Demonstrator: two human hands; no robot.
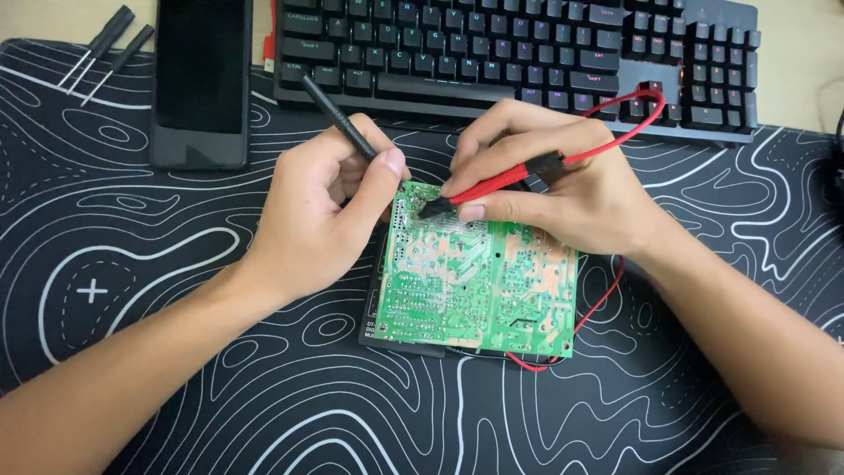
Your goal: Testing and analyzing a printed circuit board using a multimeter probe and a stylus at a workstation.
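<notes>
a black counter mat [176, 387] with white contour lines carries a black keyboard [519, 53] at the far edge and a dark phone [200, 84] to its left. near the middle lies a green circuit board [479, 281], solder side up, its long axis running left to right, directly under both hands. the right hand [563, 185] pinches a red probe [492, 186], tip on the board's far edge. the left hand [321, 215] is closed around a black probe [338, 116], whose tip is hidden at the board's far left corner.
</notes>
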